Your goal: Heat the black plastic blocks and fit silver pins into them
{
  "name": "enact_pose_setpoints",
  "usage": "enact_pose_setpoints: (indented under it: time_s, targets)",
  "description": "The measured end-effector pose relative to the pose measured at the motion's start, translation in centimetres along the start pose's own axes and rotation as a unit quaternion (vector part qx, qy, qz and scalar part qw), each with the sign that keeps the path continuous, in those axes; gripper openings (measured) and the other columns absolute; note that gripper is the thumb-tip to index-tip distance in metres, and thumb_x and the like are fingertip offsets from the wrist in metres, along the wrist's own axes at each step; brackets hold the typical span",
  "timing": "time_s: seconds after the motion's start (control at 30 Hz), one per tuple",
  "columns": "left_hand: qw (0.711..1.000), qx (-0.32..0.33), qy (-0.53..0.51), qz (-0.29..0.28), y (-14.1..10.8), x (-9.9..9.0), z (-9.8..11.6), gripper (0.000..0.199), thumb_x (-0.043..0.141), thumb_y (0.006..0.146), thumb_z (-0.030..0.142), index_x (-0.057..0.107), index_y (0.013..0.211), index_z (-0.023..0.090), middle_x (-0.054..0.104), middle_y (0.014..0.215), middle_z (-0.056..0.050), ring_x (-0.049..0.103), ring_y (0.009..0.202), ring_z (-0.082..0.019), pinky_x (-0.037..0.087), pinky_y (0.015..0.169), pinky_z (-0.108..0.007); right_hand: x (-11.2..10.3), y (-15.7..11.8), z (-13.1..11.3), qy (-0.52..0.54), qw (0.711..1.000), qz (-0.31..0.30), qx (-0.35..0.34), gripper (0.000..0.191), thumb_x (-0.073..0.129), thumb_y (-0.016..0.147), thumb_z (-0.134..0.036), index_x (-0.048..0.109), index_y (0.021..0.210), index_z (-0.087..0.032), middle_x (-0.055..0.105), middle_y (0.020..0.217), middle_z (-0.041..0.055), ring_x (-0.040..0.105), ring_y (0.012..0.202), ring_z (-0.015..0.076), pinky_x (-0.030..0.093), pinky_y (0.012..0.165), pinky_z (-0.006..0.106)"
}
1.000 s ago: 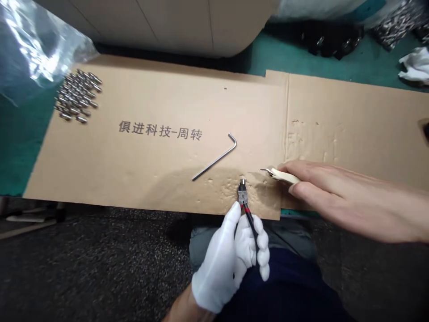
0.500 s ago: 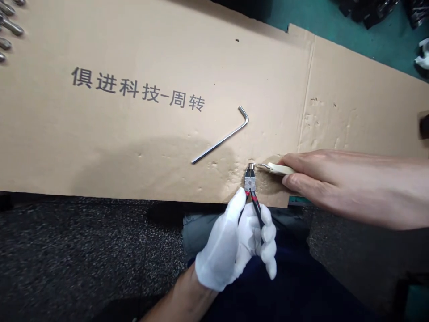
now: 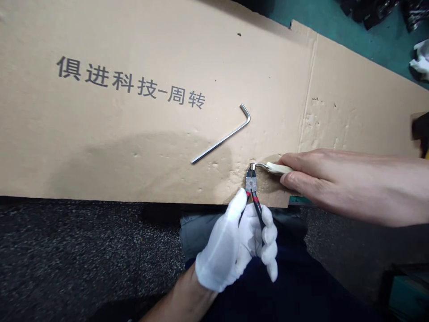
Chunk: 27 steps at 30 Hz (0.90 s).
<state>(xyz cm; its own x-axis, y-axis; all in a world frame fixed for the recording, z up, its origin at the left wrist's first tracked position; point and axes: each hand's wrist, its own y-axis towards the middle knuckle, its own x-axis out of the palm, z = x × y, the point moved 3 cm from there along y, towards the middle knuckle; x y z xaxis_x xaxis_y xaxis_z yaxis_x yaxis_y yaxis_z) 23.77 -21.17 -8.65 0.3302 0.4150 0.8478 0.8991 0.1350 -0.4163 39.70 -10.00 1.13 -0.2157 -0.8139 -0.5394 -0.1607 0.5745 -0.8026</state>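
White cotton glove covers the left hand [image 3: 231, 243], which closes around the red-and-black handles of a pair of pliers [image 3: 251, 185], their steel head pointing away from the person and lying over the near edge of a corrugated cardboard sheet [image 3: 100, 147]. The bare right hand [image 3: 335, 179], reaching in from the right, pinches a cream-handled tool [image 3: 277, 167] between thumb and fingers. Its small metal hooked tip meets the nose of the pliers; it appears to be held there, though the contact is too small to tell for certain. The two hands stand apart, linked only through the tools. An L-shaped hex key [image 3: 224, 138] lies on the cardboard near the pliers, not touching them, with grey printed Chinese characters [image 3: 129, 82] to its upper left. Dark trousers [image 3: 295, 290] show beneath the hands, dark speckled flooring [image 3: 83, 255] lies along the sheet's near edge, and a teal surface [image 3: 368, 49] with a white cloth [image 3: 421, 60] lies beyond its far edge
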Motion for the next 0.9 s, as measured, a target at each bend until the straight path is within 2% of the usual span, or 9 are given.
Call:
enact_pose_setpoints:
  time_s: [0.13, 0.33, 0.63, 0.9]
  targets:
    - [1.0, -0.007, -0.009, -0.003, 0.01, 0.03, 0.05, 0.067, 0.023, 0.101, 0.07, 0.062, 0.088, 0.017, 0.059, 0.069, -0.003, 0.058, 0.052, -0.018, 0.058, 0.048, -0.035, -0.04, 0.05, -0.13, -0.011, 1.0, -0.013, -0.02, 0.045, 0.042, 0.103, -0.051, 0.075, 0.114, -0.021, 0.078, 0.113, 0.0103, 0.073, 0.101, 0.033, 0.057, 0.079, 0.045]
    - [1.0, -0.013, -0.015, 0.005, 0.05, -0.05, 0.04, 0.068, 0.022, 0.1, 0.07, 0.062, 0.087, 0.017, 0.059, 0.069, -0.003, 0.058, 0.052, -0.018, 0.059, 0.048, -0.037, -0.04, -0.32, -0.26, -0.019, 1.0, -0.006, -0.016, 0.049, 0.037, 0.104, -0.049, 0.07, 0.121, -0.017, 0.075, 0.12, 0.0105, 0.071, 0.108, 0.0302, 0.056, 0.089, 0.041]
    - [1.0, -0.011, -0.02, -0.012, 0.16, -0.18, -0.14, 0.069, 0.022, 0.101, 0.07, 0.064, 0.087, 0.016, 0.06, 0.069, -0.004, 0.06, 0.053, -0.019, 0.059, 0.049, -0.037, -0.29, -0.44, -0.83, -0.024, 0.999, -0.035, -0.011, 0.043, 0.038, 0.104, -0.045, 0.071, 0.115, -0.02, 0.078, 0.104, 0.0097, 0.071, 0.103, 0.0308, 0.056, 0.088, 0.042]
    - [0.999, -0.016, -0.027, -0.044, 0.32, -0.75, -0.05, 0.07, 0.021, 0.1, 0.071, 0.064, 0.091, 0.016, 0.062, 0.072, -0.005, 0.063, 0.056, -0.02, 0.061, 0.053, -0.039, -0.29, -0.46, -0.9, -0.03, 0.999, -0.044, 0.007, 0.048, 0.038, 0.103, -0.049, 0.071, 0.119, -0.019, 0.078, 0.098, 0.0121, 0.072, 0.094, 0.0318, 0.055, 0.081, 0.041]
